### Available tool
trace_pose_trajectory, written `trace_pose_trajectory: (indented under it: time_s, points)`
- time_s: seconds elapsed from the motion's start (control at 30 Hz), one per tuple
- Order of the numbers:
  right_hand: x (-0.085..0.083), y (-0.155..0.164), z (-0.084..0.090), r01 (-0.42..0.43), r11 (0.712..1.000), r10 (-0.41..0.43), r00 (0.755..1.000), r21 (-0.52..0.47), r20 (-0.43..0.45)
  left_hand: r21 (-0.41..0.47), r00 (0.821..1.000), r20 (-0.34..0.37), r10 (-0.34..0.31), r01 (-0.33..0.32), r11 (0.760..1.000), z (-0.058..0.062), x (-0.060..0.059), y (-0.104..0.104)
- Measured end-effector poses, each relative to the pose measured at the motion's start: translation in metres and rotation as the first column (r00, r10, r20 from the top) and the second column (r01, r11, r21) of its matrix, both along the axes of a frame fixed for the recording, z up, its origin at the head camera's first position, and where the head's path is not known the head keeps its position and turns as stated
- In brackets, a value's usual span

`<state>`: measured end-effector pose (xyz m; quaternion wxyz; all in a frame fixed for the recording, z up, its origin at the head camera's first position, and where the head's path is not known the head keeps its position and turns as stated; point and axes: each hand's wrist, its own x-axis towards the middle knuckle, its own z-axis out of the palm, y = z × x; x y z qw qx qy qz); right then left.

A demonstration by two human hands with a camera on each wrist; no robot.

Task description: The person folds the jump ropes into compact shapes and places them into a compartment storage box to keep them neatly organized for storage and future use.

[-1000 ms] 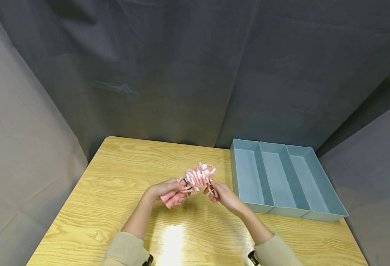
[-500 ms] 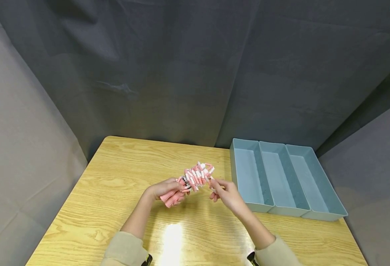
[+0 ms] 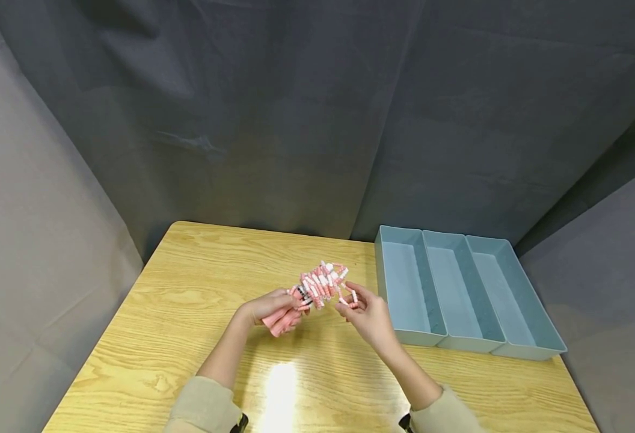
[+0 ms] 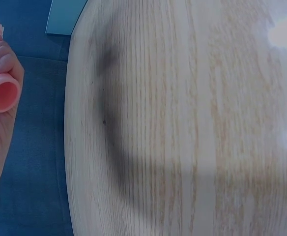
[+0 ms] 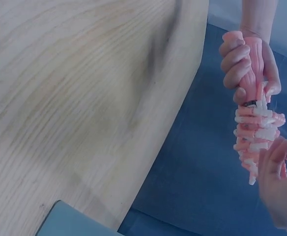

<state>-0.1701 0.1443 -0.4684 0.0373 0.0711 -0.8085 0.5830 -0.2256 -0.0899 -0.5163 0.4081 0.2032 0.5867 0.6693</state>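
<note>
Your left hand (image 3: pixel 270 310) grips the pink handle of the pink-and-white beaded brush (image 3: pixel 317 287) above the wooden table (image 3: pixel 177 313), and your right hand (image 3: pixel 365 313) pinches its bead strands. At three o'clock sits the blue three-compartment tray (image 3: pixel 534 352), all compartments bare, well apart.

1. Rectangular light-wood table (image 3: pixel 187 313) with a pronounced grain and rounded corners; a bright patch of glare lies near its front edge.
2. Pale blue plastic tray (image 3: pixel 534 352) with three long parallel compartments, resting directly on the table's right side, its long walls running front to back; its far right corner lies near the table's right edge.
</note>
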Motion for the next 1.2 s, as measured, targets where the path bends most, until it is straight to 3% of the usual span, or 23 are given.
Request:
trace_pose_trajectory:
  time_s: [0.1, 0.2, 0.33, 0.5, 0.67, 0.83, 0.93, 1.0, 1.07, 1.2]
  points:
    - [0.002, -0.002, -0.003, 0.021, 0.999, -0.018, 0.997, 0.043, -0.076, 0.022, 1.000, 0.007, -0.013, 0.013, 1.000, 0.007, 0.002, 0.001]
    - [0.003, -0.003, -0.005, 0.056, 0.994, -0.034, 0.977, 0.096, -0.212, 0.049, 0.999, 0.010, -0.031, 0.030, 0.998, 0.017, 0.006, 0.004]
    - [0.002, -0.004, -0.008, 0.079, 0.986, -0.017, 0.920, 0.144, -0.392, 0.080, 0.999, 0.001, -0.043, 0.043, 0.996, 0.025, 0.009, 0.006]
    - [-0.001, -0.005, -0.012, 0.099, 0.973, 0.028, 0.845, 0.208, -0.534, 0.088, 0.999, 0.004, -0.045, 0.045, 0.995, 0.027, 0.010, 0.006]
    - [-0.004, -0.005, -0.016, 0.138, 0.973, -0.003, 0.812, 0.187, -0.584, 0.072, 0.999, 0.013, -0.041, 0.040, 0.997, 0.027, 0.011, 0.008]
    - [-0.007, -0.006, -0.018, 0.153, 0.985, -0.076, 0.812, 0.085, -0.579, 0.017, 1.000, 0.002, -0.024, 0.024, 1.000, 0.018, 0.008, 0.011]
    - [-0.008, -0.006, -0.019, 0.100, 0.992, -0.125, 0.846, -0.076, -0.518, -0.003, 1.000, 0.004, -0.013, 0.013, 1.000, 0.011, 0.005, 0.012]
    - [-0.009, -0.005, -0.018, 0.064, 0.975, -0.155, 0.880, -0.212, -0.449, -0.005, 1.000, 0.004, -0.010, 0.010, 1.000, 0.008, 0.004, 0.012]
    - [-0.009, -0.004, -0.016, 0.052, 0.938, -0.185, 0.910, -0.342, -0.371, 0.002, 1.000, 0.000, -0.015, 0.015, 1.000, 0.007, 0.004, 0.013]
    - [-0.012, -0.002, -0.014, 0.135, 0.886, -0.269, 0.929, -0.444, -0.255, 0.023, 1.000, -0.017, -0.025, 0.026, 0.999, 0.007, 0.003, 0.014]
